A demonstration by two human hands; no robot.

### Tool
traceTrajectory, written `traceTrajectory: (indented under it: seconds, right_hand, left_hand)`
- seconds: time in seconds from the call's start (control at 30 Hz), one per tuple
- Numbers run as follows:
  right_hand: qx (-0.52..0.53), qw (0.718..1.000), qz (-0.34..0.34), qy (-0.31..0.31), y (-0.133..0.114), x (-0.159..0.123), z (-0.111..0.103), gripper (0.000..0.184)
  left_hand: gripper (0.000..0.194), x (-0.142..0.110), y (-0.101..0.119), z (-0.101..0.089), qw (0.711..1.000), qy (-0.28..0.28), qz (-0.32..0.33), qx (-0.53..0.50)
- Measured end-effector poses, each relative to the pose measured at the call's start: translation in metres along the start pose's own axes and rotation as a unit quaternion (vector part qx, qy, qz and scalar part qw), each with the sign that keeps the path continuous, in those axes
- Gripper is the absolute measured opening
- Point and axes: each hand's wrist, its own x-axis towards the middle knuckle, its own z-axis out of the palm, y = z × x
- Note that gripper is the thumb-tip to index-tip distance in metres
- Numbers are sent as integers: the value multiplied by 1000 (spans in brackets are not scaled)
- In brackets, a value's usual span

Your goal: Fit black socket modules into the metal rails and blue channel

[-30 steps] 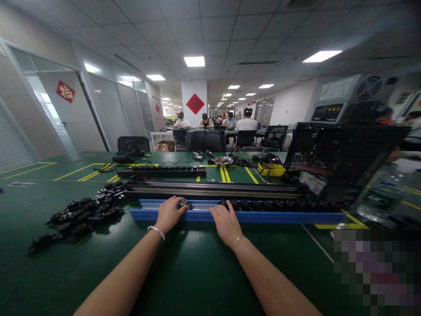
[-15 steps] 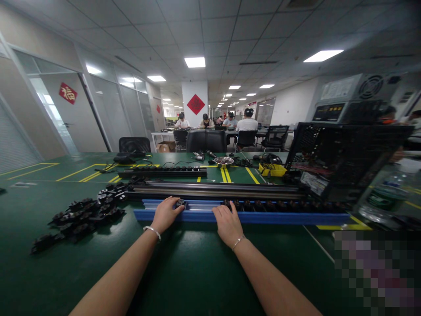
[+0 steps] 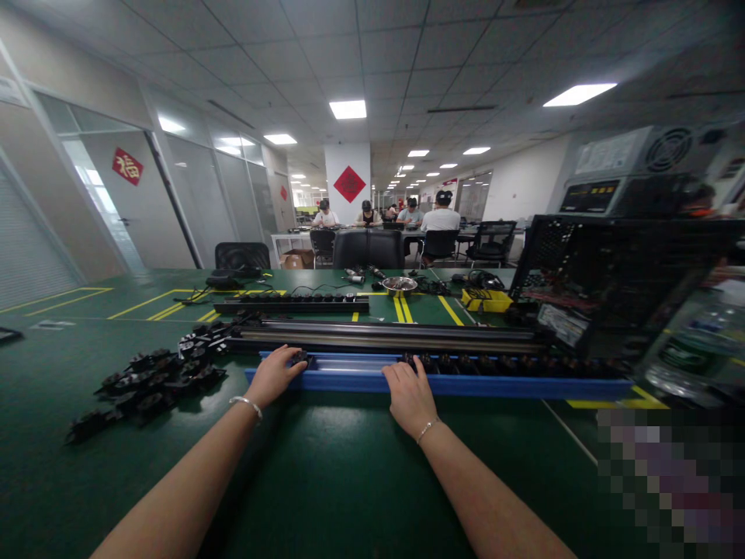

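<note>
A long blue channel (image 3: 349, 382) lies across the green table in front of me, and a row of small black parts (image 3: 494, 365) fills its right stretch. Toward its left end, my left hand (image 3: 273, 378) has its fingers closed on a single small black part (image 3: 299, 358) inside the channel. My right hand (image 3: 409, 392) grips the channel's near wall, its fingertips beside the left end of the row. A bare length of channel lies between the hands. The fingers partly hide what they touch.
Loose black parts (image 3: 154, 380) are heaped at left. Behind the channel lie long dark rails (image 3: 389, 334) and a shorter loaded rail (image 3: 291, 304). A metal bowl (image 3: 400, 286), yellow box (image 3: 486, 300), black computer case (image 3: 617, 272) and plastic bottle (image 3: 695, 345) stand farther back and right.
My left hand has slid left along the channel with the black part. My right hand stays at nearly the same spot. The whole view has shifted slightly.
</note>
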Motion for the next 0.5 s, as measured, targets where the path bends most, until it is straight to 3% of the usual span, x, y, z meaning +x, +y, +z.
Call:
traceTrajectory:
  seconds: [0.5]
  right_hand:
    - [6, 1000, -3, 5, 1, 0, 1, 39]
  left_hand:
    - [50, 2, -50, -26, 999, -14, -31, -24]
